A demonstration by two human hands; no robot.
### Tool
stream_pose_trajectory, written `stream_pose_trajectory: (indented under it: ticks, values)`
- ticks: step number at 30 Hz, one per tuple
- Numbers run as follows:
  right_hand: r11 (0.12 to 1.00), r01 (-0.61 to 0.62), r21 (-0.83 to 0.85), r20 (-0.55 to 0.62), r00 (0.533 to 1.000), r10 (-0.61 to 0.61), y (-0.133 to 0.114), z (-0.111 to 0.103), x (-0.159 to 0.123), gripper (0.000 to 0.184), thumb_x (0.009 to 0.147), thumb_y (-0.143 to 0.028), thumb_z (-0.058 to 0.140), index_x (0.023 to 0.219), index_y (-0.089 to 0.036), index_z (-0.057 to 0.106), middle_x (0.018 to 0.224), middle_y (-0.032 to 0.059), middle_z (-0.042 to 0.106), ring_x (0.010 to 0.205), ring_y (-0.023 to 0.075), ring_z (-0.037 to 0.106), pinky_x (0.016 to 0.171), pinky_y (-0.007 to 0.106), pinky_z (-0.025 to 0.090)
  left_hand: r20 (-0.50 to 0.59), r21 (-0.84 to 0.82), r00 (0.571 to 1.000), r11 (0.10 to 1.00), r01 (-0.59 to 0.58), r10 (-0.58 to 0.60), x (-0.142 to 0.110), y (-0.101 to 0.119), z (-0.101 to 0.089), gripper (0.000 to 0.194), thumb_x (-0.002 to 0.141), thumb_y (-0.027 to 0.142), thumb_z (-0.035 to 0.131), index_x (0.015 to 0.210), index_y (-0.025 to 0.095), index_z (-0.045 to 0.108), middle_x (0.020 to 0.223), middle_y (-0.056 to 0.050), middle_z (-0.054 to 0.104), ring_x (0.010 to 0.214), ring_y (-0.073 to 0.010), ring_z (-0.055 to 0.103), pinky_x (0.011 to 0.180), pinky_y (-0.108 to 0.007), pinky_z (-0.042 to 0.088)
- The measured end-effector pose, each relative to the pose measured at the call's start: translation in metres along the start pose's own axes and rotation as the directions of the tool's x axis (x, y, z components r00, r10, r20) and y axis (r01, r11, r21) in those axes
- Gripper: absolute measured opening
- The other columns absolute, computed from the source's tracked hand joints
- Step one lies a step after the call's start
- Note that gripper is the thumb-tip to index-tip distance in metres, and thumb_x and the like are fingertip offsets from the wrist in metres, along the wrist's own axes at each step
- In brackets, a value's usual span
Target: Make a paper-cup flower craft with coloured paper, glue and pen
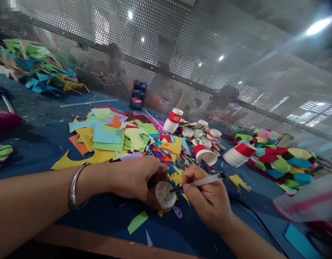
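My left hand [139, 178], with a silver bangle at the wrist, is closed round a small paper cup base [165, 195]. Its round white face is turned up toward me and bears curved dark lines. A pen [202, 181] with a clear barrel and dark tip sits in my right hand [209, 201], pinched between thumb and fingers. The pen tip touches or hovers just over the white face; I cannot tell which. Small yellow and purple paper scraps lie around the cup base.
Coloured paper pieces [109, 135] are heaped behind my hands. Red-and-white paper cups [173, 120] and cut cup bottoms [197, 133] are farther back. Paper balls [283, 160] sit at right, near a translucent container [308, 199]. A perforated metal screen [160, 43] borders the table.
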State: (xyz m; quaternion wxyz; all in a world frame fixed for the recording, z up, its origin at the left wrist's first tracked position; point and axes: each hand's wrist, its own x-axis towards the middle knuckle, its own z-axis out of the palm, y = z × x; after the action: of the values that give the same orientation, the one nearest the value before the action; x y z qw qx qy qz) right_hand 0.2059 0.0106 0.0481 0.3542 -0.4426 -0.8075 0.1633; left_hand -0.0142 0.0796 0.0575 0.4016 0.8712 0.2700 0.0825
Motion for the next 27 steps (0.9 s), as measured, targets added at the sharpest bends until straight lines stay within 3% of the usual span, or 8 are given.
stream_pose_trajectory:
  ticks: [16,27]
  values:
    - [0.991,0.089,-0.097,0.022,0.996,-0.088,-0.003,0.0082,0.0017,0.011,0.092,-0.017,0.047,0.084,-0.021,0.054,0.069,-0.0025,0.054,0.059,0.0128,0.051,0.056,0.027,0.039,-0.019,0.021,0.998,0.998,-0.065,0.065,0.0002,-0.0054,-0.0004,0.048,0.065,0.053,0.081,0.097,0.021,0.066,0.083,-0.001,0.064,0.07,-0.0159,0.055,0.059,-0.027,0.036]
    - [0.996,0.089,0.031,0.064,0.994,-0.091,-0.0053,0.0081,-0.0007,0.013,0.092,-0.015,0.046,0.086,-0.021,0.055,0.072,-0.0029,0.054,0.06,0.0109,0.05,0.055,0.025,0.039,-0.016,0.034,0.999,0.998,-0.052,0.052,0.0004,-0.0053,-0.0006,0.043,0.066,0.052,0.081,0.091,0.022,0.065,0.083,-0.001,0.065,0.069,-0.0158,0.052,0.059,-0.028,0.033]
